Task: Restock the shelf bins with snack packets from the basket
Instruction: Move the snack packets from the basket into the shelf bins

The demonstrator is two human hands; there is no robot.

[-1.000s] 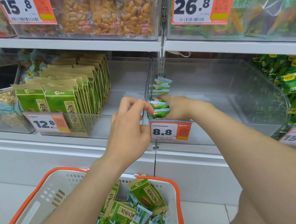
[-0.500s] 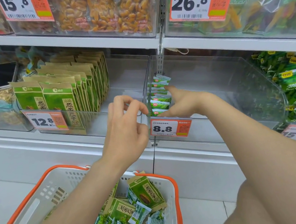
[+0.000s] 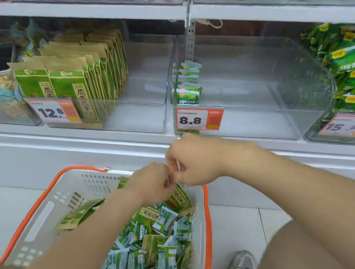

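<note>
Task status: Judging from the fill levels, the restock is sitting at an early stage.
Done so far: A short row of small green packets (image 3: 188, 89) is standing upright against the left wall of the clear bin (image 3: 258, 99), just behind the 8.8 price tag (image 3: 199, 119).
Left to do: Most of that bin's floor is showing bare. The basket (image 3: 208, 221) is carrying a deep heap of loose packets (image 3: 140, 262) with a few kraft pouches (image 3: 177, 203) among them.
Neighbouring bin: The shelved pouches (image 3: 85, 79) are filling roughly its left half.
Left hand: The left hand (image 3: 149, 182) is hovering over the basket's far rim, with the forearm reaching in from the lower left and the fingers curling downward.
Right hand: The right hand (image 3: 194, 159) is hovering just beside it, below the price tag, with the fingers curling toward the left hand.
Grasp state: Motion blur is hiding the fingertips, so it cannot be told whether either hand is pinching a packet.
Next step: The situation is probably calling for a pick from the heap.
</note>
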